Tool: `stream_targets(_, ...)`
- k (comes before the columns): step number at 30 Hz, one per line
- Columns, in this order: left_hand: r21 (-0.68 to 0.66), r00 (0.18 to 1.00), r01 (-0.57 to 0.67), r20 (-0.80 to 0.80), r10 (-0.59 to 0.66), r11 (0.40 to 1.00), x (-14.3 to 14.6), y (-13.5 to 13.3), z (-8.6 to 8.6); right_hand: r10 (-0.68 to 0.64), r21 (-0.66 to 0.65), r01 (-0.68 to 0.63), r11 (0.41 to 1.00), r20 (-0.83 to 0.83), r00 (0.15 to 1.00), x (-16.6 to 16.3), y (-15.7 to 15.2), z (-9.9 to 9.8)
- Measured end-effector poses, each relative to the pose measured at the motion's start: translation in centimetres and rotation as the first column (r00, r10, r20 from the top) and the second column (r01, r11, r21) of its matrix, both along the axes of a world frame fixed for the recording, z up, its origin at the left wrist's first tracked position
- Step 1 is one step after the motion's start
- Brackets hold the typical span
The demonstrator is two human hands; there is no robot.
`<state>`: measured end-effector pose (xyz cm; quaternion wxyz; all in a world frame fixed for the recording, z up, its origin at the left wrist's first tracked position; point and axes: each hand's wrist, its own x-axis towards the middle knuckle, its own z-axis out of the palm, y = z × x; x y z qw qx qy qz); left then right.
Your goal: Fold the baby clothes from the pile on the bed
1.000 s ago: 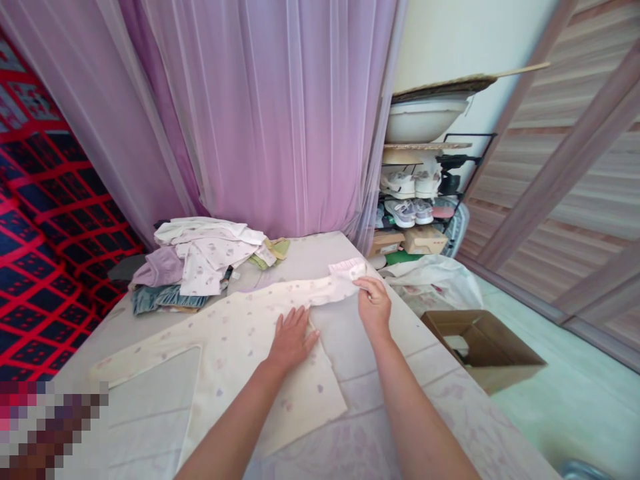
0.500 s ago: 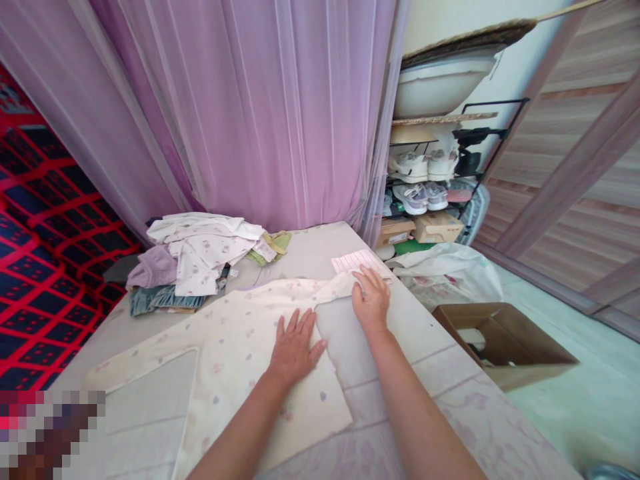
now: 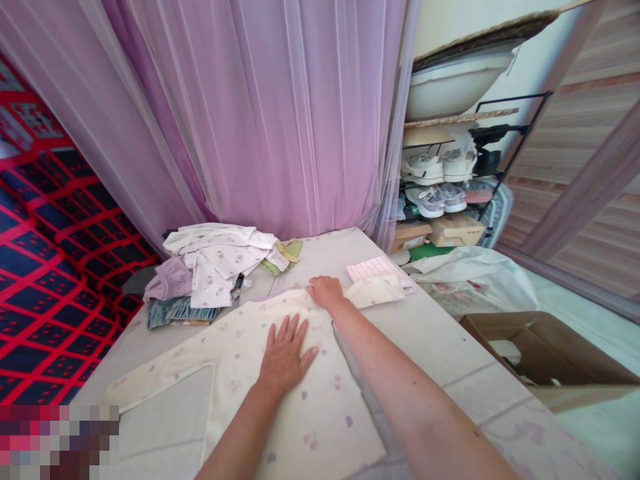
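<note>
A cream long-sleeved top [image 3: 320, 400] with small hearts lies spread on the pale bed cover. My left hand [image 3: 287, 357] rests flat on its body, fingers spread. At the shoulder near the neckline is my right hand [image 3: 326, 293], its fingers bent together on the fabric; my wrist hides part of the seam. The right sleeve reaches out past that hand, its end against a folded pink striped cloth [image 3: 373, 268]. To the left, the other sleeve stretches out straight.
A heap of clothes [image 3: 220, 257] sits at the back left, before a purple curtain [image 3: 280, 120]. Beyond the bed's right edge are a shoe rack [image 3: 525, 137], a white plastic bag [image 3: 480, 267] and an open cardboard box [image 3: 565, 393]. A red-and-navy checked cloth [image 3: 50, 267] hangs at left.
My right hand has moved left from the sleeve's end to the shoulder. The left hand stays flat on the top's body. The view has shifted slightly.
</note>
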<state>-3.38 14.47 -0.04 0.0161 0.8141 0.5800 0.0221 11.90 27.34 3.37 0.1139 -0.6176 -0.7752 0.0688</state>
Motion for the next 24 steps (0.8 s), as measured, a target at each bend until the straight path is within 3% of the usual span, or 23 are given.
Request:
stream_targets(8,0.0,1.0,0.014,0.001,-0.014,1.0,0.2,0.0,-1.0,0.016,0.041,-0.016,0.999,0.009,1.0,-0.1,1.8,-2.0)
stream_targets(13,0.01,0.999,0.014,0.031,-0.015,1.0,0.2,-0.1,-1.1,0.02,0.063,-0.02,0.998,0.009,1.0,0.0,1.0,-1.7)
stream_targets(15,0.011,0.999,0.013,0.037,-0.013,1.0,0.2,-0.1,-1.1,0.088,0.089,-0.086,0.992,-0.009,0.996,-0.3,0.3,-1.6)
stream_targets(19,-0.005,0.998,0.01,0.059,-0.01,1.0,0.3,-0.1,-1.2,0.367,0.047,-0.366,0.929,-0.017,0.93,-0.9,-1.0,-2.5)
stream_targets(24,-0.032,0.996,-0.02,0.089,0.022,0.999,0.5,-0.3,-1.2,0.356,-0.071,-0.353,0.933,0.046,0.933,-1.3,-1.0,-3.4)
